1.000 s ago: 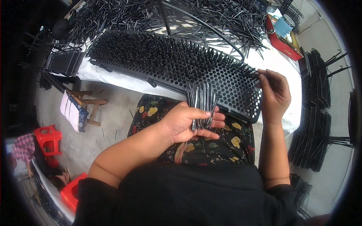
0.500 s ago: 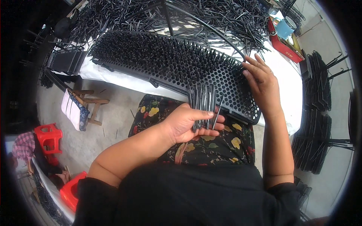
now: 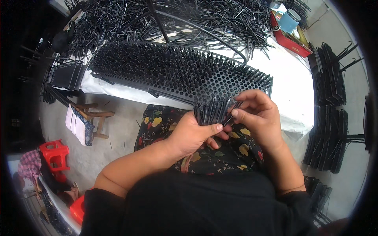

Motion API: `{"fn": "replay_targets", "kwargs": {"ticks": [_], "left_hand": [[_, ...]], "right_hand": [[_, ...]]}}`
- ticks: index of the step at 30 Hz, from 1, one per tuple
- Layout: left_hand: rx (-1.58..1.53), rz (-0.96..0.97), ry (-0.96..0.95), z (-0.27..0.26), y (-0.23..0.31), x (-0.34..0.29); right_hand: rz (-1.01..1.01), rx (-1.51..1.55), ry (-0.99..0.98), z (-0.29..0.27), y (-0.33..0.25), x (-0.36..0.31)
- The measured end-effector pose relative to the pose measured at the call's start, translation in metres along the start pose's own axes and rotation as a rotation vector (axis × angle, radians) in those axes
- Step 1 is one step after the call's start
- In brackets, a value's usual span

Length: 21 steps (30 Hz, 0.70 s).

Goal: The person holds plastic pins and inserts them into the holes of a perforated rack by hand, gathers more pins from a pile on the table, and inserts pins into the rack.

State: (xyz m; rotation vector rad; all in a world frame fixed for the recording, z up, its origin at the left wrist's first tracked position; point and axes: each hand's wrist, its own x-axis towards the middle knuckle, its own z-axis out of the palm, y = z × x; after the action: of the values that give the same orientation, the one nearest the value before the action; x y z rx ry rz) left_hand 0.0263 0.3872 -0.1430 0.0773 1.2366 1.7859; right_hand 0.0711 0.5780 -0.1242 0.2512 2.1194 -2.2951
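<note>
My left hand (image 3: 192, 134) is closed round a bundle of thin black sticks (image 3: 209, 110), thumb across the front, the sticks standing roughly upright above my lap. At the bundle's right side my right hand (image 3: 260, 115) pinches a slim black stick (image 3: 233, 113) between thumb and fingers. Just beyond both hands lies a long black perforated rack (image 3: 226, 82). Dense rows of short black sticks (image 3: 149, 65) stand in its holes over the left and middle, while many holes toward the right show bare. A bent black metal rod rises from its far side.
Behind the rack, a big heap of loose black sticks (image 3: 220, 23) covers the white-sheeted table (image 3: 293, 98). A red box (image 3: 289, 41) and blue mug (image 3: 289, 20) stand far right. Black racks (image 3: 327, 137) stack along the right wall. At left are a wooden stool (image 3: 100, 118), red stools and another person.
My right hand has left the rack's right end and come down to the bundle, now pinching a stick there. The left hand's fingers have closed more round the bundle.
</note>
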Motion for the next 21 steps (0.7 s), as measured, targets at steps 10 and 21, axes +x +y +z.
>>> {"fn": "replay_targets", "kwargs": {"ticks": [10,21], "left_hand": [[-0.121,-0.352,0.074,-0.022,0.001,0.012],[-0.447,-0.250,-0.088,-0.023,-0.005,0.015]], "right_hand": [[-0.650,-0.273,0.377,-0.071,0.018,0.031],[-0.664,-0.385,0.280,-0.085,0.014,0.032]]}}
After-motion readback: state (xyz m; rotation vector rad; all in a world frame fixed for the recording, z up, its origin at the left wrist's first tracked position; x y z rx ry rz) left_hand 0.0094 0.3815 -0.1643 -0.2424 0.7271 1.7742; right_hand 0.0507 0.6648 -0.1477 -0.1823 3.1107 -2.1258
